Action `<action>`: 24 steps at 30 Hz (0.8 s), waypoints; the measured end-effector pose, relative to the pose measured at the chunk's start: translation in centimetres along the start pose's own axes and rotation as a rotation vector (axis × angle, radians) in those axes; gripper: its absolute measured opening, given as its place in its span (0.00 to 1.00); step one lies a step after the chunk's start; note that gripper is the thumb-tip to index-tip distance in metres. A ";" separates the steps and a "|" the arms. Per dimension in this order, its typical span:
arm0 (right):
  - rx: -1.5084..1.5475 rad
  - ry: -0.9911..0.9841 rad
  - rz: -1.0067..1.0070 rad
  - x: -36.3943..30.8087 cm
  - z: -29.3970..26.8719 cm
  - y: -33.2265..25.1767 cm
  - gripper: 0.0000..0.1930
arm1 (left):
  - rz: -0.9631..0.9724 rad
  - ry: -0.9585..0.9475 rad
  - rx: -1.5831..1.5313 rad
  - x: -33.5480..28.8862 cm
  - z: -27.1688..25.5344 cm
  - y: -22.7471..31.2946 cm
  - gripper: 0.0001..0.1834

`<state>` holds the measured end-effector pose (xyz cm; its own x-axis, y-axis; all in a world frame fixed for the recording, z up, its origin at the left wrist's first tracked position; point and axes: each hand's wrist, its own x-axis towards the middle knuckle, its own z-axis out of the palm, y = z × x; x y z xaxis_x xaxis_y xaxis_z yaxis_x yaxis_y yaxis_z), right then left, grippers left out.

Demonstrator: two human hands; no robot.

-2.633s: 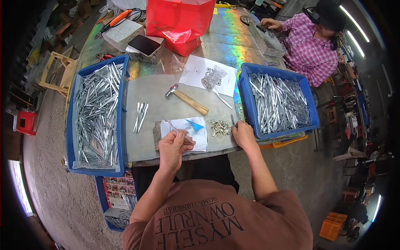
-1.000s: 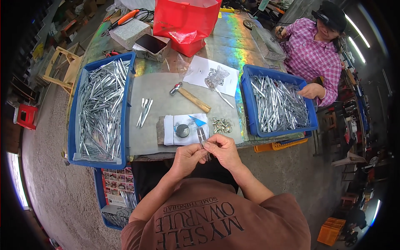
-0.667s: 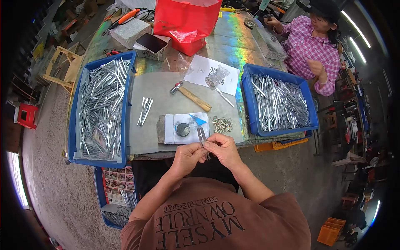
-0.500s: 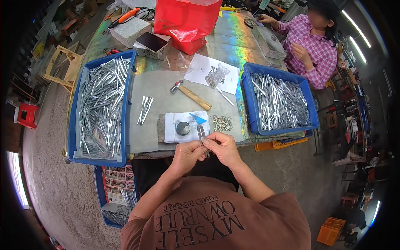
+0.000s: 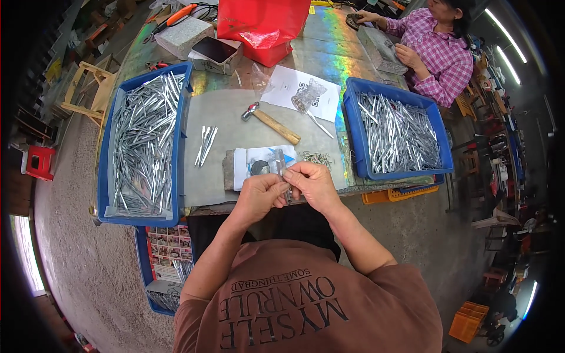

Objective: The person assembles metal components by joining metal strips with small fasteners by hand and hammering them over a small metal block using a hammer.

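Both my hands meet at the table's front edge around a slim flat-ended metal piece (image 5: 279, 157) that points away from me. My left hand (image 5: 259, 199) pinches its near part with closed fingers. Further along it, the fingers of my right hand (image 5: 312, 183) close on its right side. Just beyond lies a white sheet (image 5: 241, 167) on a stone block, with a dark round disc (image 5: 259, 168) and a blue patch on it. My hands partly cover these. Right of the sheet is a pile of small brass-coloured pins (image 5: 318, 157). A ball-peen hammer (image 5: 273, 125) lies farther back.
Blue bins of metal rods stand left (image 5: 183, 138) and right (image 5: 406, 173). Several loose rods (image 5: 205, 146) lie beside the left bin. Behind are a phone (image 5: 216, 49) on a box, a red bag (image 5: 265, 29) and a printed sheet (image 5: 282, 85). A co-worker (image 5: 444, 59) sits far right.
Both hands have moved slightly away from me, raising the metal piece over the sheet's right part. The view has shifted a little. The co-worker's hands have moved closer to the stone block there.
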<state>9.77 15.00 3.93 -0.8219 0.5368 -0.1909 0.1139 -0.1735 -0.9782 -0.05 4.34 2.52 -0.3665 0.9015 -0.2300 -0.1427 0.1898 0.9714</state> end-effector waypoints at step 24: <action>0.064 -0.012 0.021 1.1 0.0 -0.5 0.08 | 0.040 0.082 -0.042 0.3 0.2 0.7 0.08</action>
<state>8.82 15.69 4.19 -0.8264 0.5225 -0.2100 0.0956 -0.2374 -0.9667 -0.10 4.82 3.09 -0.4462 0.8730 -0.1972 -0.1643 0.1367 0.9769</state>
